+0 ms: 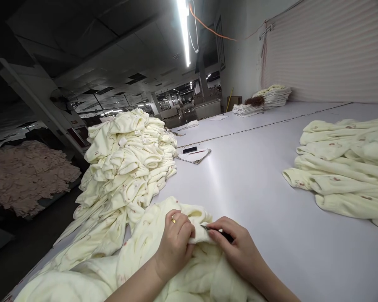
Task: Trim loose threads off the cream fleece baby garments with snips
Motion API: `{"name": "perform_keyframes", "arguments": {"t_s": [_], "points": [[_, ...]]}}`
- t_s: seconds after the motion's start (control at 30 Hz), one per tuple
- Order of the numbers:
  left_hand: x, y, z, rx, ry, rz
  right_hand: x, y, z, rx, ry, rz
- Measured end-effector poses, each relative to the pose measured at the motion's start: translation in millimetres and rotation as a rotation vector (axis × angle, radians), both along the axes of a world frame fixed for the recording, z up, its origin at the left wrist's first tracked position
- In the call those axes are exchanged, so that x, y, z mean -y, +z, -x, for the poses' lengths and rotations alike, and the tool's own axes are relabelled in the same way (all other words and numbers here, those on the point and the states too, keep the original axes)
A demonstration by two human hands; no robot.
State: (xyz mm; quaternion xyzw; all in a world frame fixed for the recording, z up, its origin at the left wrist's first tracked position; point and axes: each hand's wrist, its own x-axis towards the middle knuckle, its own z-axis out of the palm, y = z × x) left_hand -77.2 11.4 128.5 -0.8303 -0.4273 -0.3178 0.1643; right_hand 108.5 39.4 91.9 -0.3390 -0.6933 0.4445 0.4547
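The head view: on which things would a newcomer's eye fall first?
A tall heap of cream garments at left and a bright tube lamp at top probably catch it first. Low in front, the left hand grips cream cloth; the right hand holds a pointed tool.

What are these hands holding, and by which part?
The left hand grips the cloth by a bunched fold; the right hand holds a dark tool behind its tip.

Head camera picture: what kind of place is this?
Probably a clothing factory: a tall heap of pale-yellow garments sits on a wide white worktable, and a pile of pinkish cloth lies to the left.
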Motion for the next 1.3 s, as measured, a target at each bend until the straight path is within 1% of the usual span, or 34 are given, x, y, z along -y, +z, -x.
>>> {"name": "perform_keyframes", "arguments": {"t_s": [0.17,0.27,0.37,0.4,0.47,0.53,0.6,0.67,0.7,0.8,0.87,0.93,1.0,1.07,1.17,1.23,1.3], "points": [[3,-1.0,-3,-0.015,-0.037,-0.038,-5,-5.1,-2,-0.037,-0.083,0.095],[9,-3.9,-11,-0.088,-0.093,-0.076,-12,-10.1,-3,-0.069,-0.110,0.236],[15,-12.6,-22,-0.165,-0.145,-0.099,-17,-16.1,0,-0.107,-0.050,0.434],[17,-16.6,-25,-0.183,-0.156,-0.110,-18,-18.2,2,-0.113,-0.024,0.474],[21,-25.1,-28,-0.219,-0.137,-0.141,-18,-22.1,4,-0.110,0.031,0.507],[25,-33.0,-28,-0.251,-0.079,-0.122,-18,-25.1,5,-0.090,0.079,0.491],[28,-39.4,-26,-0.263,-0.049,-0.036,-18,-26.7,2,-0.046,0.096,0.456],[31,-44.3,-24,-0.273,-0.059,0.013,-18,-26.7,-4,0.042,0.065,0.394],[33,-46.0,-24,-0.284,-0.064,0.011,-19,-26.1,-8,0.098,0.035,0.350],[35,-48.3,-25,-0.314,-0.057,-0.009,-18,-22.5,-18,0.260,-0.048,0.206],[35,-47.9,-26,-0.314,-0.057,0.011,-16,-19.7,-22,0.310,-0.038,0.144],[35,-47.2,-28,-0.314,-0.063,0.024,-14,-17.4,-20,0.313,0.001,0.106],[35,-46.7,-29,-0.322,-0.071,0.010,-15,-16.0,-16,0.311,0.011,0.083],[35,-46.1,-29,-0.334,-0.078,-0.015,-16,-15.6,-12,0.326,-0.014,0.079],[34,-44.0,-27,-0.352,-0.082,-0.028,-19,-16.9,-12,0.360,-0.045,0.122],[33,-43.8,-24,-0.356,-0.083,-0.035,-19,-18.7,-15,0.342,-0.005,0.149],[33,-48.7,-22,-0.339,-0.097,-0.024,-21,-19.8,-18,0.301,0.017,0.153]]}}
